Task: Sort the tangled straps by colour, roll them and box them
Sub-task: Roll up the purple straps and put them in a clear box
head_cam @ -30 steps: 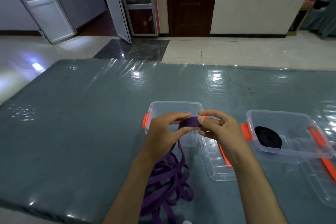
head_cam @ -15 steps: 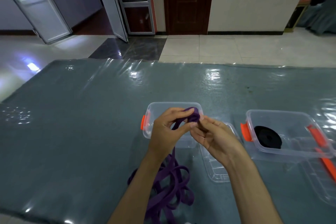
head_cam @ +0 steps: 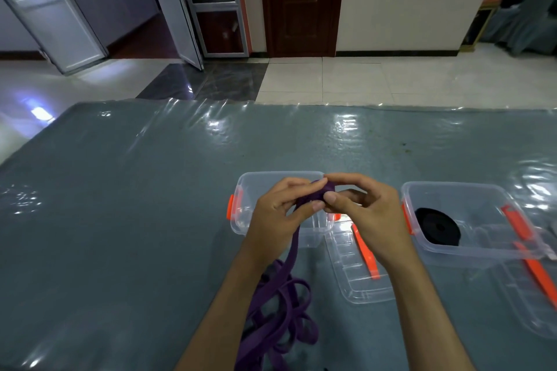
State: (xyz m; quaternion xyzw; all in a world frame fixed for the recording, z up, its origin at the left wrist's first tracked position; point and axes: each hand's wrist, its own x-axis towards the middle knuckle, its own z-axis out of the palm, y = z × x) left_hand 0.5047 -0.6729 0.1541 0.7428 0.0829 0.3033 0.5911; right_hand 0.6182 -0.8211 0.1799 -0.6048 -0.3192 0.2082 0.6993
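A small roll of the purple strap (head_cam: 317,194) is held above a clear plastic box (head_cam: 247,187) with orange clips. My left hand (head_cam: 280,214) pinches the roll from the left, and my right hand (head_cam: 361,214) pinches it from the right with thumb and forefinger. From the roll the strap runs down to a loose purple tangle (head_cam: 280,316) on the table near the front edge. A second clear box (head_cam: 470,250) to the right holds a rolled black strap (head_cam: 437,226).
A clear lid (head_cam: 358,283) with an orange clip lies flat between the two boxes. Another lid (head_cam: 536,301) with an orange clip lies right of the second box. The grey table (head_cam: 120,220) is covered in shiny plastic film. Beyond it is tiled floor and doors.
The purple strap end has been wound into a small tight roll between both hands. My right hand turned from palm up to gripping the roll from the side.
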